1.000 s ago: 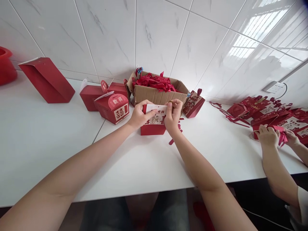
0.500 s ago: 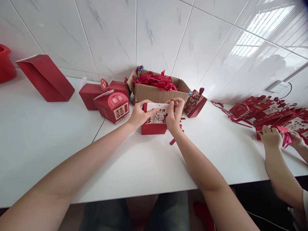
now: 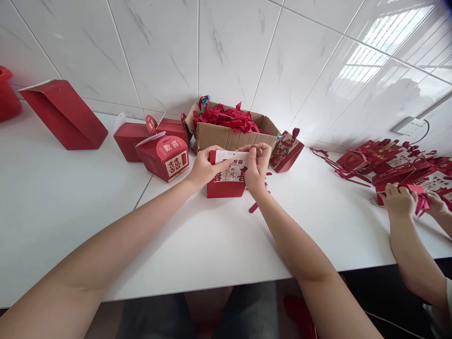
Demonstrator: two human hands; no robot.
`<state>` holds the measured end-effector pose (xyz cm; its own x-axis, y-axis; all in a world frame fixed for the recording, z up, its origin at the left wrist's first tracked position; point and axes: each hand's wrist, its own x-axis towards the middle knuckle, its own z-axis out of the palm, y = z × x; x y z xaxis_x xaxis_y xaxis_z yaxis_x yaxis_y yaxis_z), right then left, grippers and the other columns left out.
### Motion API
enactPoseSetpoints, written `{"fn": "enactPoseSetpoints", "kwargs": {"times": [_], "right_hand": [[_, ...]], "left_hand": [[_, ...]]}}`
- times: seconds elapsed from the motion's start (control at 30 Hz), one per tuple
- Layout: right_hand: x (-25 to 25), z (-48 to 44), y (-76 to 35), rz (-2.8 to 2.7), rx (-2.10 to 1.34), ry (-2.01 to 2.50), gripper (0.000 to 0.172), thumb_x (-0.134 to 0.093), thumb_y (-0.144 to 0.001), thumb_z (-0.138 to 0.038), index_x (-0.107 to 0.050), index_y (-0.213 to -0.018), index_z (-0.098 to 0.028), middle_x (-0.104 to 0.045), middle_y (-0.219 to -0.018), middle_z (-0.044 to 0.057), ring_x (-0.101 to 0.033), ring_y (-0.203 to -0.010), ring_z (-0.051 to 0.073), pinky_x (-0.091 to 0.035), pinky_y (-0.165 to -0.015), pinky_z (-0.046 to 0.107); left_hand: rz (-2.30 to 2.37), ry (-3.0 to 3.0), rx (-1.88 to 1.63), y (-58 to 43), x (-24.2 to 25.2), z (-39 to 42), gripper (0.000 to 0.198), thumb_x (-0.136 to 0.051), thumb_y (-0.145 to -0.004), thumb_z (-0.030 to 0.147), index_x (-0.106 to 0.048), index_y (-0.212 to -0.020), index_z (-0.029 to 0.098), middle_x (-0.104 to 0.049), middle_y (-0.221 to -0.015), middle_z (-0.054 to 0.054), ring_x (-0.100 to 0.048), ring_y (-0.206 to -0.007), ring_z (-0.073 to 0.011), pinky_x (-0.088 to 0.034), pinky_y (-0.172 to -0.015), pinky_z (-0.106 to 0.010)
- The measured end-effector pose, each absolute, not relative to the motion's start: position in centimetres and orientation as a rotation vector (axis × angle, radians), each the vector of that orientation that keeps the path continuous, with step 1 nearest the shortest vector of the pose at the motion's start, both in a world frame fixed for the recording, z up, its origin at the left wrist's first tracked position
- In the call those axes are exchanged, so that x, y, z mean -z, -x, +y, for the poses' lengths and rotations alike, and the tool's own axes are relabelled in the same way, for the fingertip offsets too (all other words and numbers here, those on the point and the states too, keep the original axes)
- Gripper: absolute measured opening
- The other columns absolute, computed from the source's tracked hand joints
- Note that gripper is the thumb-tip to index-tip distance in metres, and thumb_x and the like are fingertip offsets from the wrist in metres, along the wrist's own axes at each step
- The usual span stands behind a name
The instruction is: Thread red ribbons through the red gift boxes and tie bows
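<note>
**Both hands on a red box at a white table**

The left hand (image 3: 203, 168) curls round the upper left corner of the box (image 3: 226, 184), with its thumb laid along the pale printed flap. The right hand (image 3: 257, 165) pinches the flap's upper right edge, its fingers bunched together. The box stands upright on the table (image 3: 212, 245) between the two hands, and both touch it.

Just beyond the knuckles is a carton (image 3: 235, 137) heaped with ribbons (image 3: 229, 117), set against the wall (image 3: 158, 56). The wall is large glossy white tiles with grey veining, and a window shows as a reflection high to the right of the right hand. Left of the left hand, near it, a closed box (image 3: 165, 159) with a round printed lid stands in front of two more red ones. Well beyond these, further left, a bag (image 3: 63, 115) leans over. Just right of the right hand a small box (image 3: 286, 150) tilts against the carton. A ribbon scrap (image 3: 253, 207) lies by the right wrist.

Far to the right, a second person's hands (image 3: 399, 200) grip something red beside a pile (image 3: 391, 160) of flat boxes. A socket (image 3: 406, 126) sits on the wall above the pile. The tabletop is smooth and white, with one seam running towards the left forearm.
</note>
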<state>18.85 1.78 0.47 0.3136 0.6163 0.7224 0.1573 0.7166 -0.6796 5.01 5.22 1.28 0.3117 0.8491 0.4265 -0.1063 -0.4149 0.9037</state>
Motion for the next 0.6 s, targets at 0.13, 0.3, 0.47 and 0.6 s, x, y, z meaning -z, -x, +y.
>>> {"fn": "enactPoseSetpoints", "kwargs": {"times": [0.13,0.3,0.47,0.6], "right_hand": [[-0.5,1.7,-18.9,-1.247,-0.293,0.800,0.021,-0.041,-0.097,-0.046,-0.034,-0.096,-0.027,-0.060,-0.088,0.002,-0.062,-0.081,0.015,-0.052,-0.074,0.033],[-0.4,1.7,-18.9,-1.260,-0.290,0.819,0.022,-0.042,-0.096,-0.047,-0.035,-0.096,-0.027,-0.060,-0.088,0.002,-0.061,-0.081,0.015,-0.051,-0.073,0.032],[-0.7,1.6,-19.2,-1.267,-0.307,0.797,0.018,-0.047,-0.095,-0.043,-0.041,-0.095,-0.026,-0.061,-0.088,0.002,-0.061,-0.082,0.014,-0.051,-0.077,0.032],[-2.4,1.1,-20.6,-1.354,-0.196,0.862,0.015,-0.058,-0.089,-0.039,-0.055,-0.092,-0.025,-0.061,-0.091,0.002,-0.061,-0.086,0.015,-0.051,-0.078,0.033]], "left_hand": [[0.680,-1.643,-1.251,-4.9,-1.4,5.2,0.027,-0.079,-0.064,0.035,-0.063,-0.078,0.019,-0.065,-0.070,0.000,-0.060,-0.063,-0.0141,-0.051,-0.060,-0.026],[0.678,-1.663,-1.237,-4.8,-1.4,5.4,0.028,-0.078,-0.064,0.036,-0.062,-0.077,0.018,-0.063,-0.067,0.001,-0.057,-0.061,-0.0132,-0.049,-0.059,-0.025],[0.659,-1.683,-1.243,-4.7,-1.2,5.7,0.028,-0.078,-0.066,0.035,-0.060,-0.077,0.018,-0.061,-0.068,0.001,-0.056,-0.062,-0.0125,-0.047,-0.058,-0.024],[0.647,-1.668,-1.221,-4.7,-1.1,5.7,0.031,-0.078,-0.066,0.038,-0.057,-0.078,0.018,-0.061,-0.068,0.001,-0.057,-0.062,-0.0135,-0.048,-0.059,-0.025]]}}
